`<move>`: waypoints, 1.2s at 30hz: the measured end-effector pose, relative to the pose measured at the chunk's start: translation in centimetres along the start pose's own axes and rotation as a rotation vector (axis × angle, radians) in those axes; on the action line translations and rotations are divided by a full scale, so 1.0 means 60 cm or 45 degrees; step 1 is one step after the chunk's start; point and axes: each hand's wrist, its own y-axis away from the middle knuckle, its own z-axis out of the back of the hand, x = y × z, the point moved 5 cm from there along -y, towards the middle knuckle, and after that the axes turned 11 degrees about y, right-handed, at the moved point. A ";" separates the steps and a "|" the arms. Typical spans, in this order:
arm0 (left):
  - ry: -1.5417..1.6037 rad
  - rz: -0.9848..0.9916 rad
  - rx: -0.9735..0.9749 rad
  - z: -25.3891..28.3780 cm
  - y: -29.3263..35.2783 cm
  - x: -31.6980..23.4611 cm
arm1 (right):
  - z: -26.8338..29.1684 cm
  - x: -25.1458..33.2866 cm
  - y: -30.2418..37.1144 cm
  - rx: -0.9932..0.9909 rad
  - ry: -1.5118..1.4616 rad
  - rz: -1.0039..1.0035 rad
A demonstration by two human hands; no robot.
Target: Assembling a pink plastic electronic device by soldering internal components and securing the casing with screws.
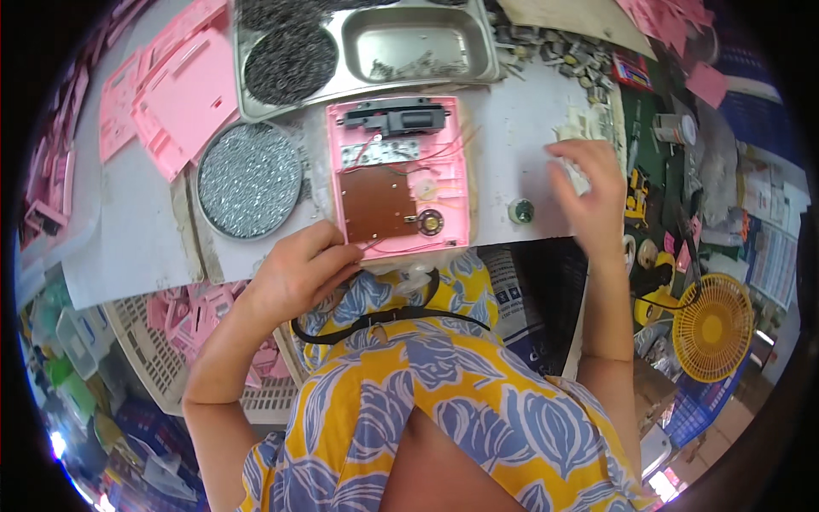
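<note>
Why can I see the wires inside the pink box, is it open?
Yes, open. The pink box lies with no cover, so its brown board, red wires and small round speaker show. The left hand touches its lower edge.

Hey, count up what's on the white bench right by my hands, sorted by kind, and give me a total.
Open pink case with brown circuit board, left hand at its corner: 1
Round tray of small silvery parts: 1
Steel compartment tray: 1
Small round part near right hand: 1
Total: 4
</note>
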 end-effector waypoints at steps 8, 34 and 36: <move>-0.007 0.118 0.384 0.062 -0.098 -0.052 | -0.051 -0.125 -0.008 0.183 0.507 -0.341; 0.558 0.279 -0.172 0.021 -0.219 -0.062 | 0.002 0.048 0.041 -0.052 -1.169 -0.238; 1.046 0.597 -0.139 -0.002 -0.168 -0.058 | -0.004 0.079 0.035 0.057 -1.164 -0.113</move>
